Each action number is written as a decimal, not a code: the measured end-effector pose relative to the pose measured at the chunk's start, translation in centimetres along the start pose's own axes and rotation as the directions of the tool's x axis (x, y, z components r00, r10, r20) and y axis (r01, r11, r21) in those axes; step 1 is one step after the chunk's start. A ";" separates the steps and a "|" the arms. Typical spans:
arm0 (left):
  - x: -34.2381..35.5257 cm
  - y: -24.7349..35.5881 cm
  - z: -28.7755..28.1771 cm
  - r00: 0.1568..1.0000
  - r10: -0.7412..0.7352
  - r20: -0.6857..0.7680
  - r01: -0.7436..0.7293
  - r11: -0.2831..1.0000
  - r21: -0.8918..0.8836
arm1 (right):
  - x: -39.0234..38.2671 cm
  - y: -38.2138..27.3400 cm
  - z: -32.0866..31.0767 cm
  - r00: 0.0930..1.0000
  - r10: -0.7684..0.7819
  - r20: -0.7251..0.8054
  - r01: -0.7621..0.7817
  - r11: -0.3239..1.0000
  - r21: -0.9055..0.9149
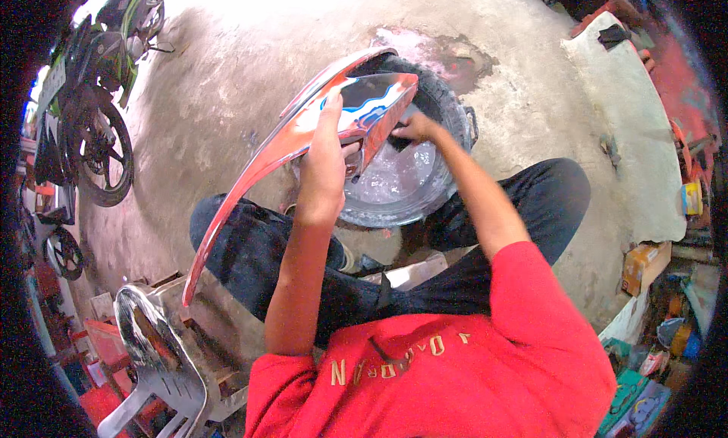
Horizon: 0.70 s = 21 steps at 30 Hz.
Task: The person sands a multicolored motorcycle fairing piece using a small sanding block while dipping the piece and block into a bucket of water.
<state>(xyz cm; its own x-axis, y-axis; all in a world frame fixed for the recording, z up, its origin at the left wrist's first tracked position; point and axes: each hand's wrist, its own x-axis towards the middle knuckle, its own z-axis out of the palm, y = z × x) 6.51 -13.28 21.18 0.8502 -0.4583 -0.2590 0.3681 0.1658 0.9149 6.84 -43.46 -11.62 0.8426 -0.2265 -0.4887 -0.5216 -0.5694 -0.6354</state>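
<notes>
My left hand (322,165) is wrapped round a motorcycle fairing panel (277,140). The panel is long and curved, orange-red with white, blue and dark patches, and its narrow tail slants down past my left knee. Its wide end hangs over a round black tub (457,127) between my legs. Cloudy, bubbly water (406,176) fills the tub's lower part. Close to the panel's right edge, my right hand (418,127) is closed on a small dark piece (399,142), whose kind I cannot make out. The panel partly hides my left fingers.
Motorcycles (102,135) stand at the far left. A grey chair (163,354) is at my lower left, beside a pile of red parts. On the right are a pale slab (633,127), a cardboard box (644,267) and clutter. A wet patch (459,59) marks the concrete floor beyond the tub.
</notes>
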 end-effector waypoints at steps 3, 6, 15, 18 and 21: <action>0.3 -0.5 -1.8 0.994 0.019 -0.112 -0.015 0.999 0.038 | -3.7 -10.0 -9.4 0.991 -0.122 -0.047 0.084 0.869 -0.488; 0.5 -0.3 -0.4 0.996 0.013 -0.093 -0.017 0.999 -0.047 | -6.7 -11.0 -18.5 0.940 -0.285 -0.188 0.111 0.775 -0.622; 1.3 -1.4 -1.6 0.987 0.028 -0.158 -0.056 0.982 -0.180 | -18.1 -23.0 -6.4 0.529 -0.804 -0.272 0.755 0.592 -0.283; 0.8 -0.9 -1.2 0.976 0.001 -0.219 -0.056 0.968 -0.246 | -21.1 -24.3 -4.7 0.279 -0.935 -0.221 0.877 0.341 -0.337; 0.7 -0.7 -1.9 0.966 -0.036 -0.256 -0.024 0.974 -0.226 | -17.6 -22.4 -6.1 0.464 -0.844 -0.269 0.771 0.534 -0.346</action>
<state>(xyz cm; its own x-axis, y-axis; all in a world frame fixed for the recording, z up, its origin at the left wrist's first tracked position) 7.54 -12.08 19.78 0.9044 -0.2253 -0.3623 0.4234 0.3693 0.8273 4.51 -31.50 14.89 0.8672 0.1635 0.4703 0.4180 -0.7522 -0.5093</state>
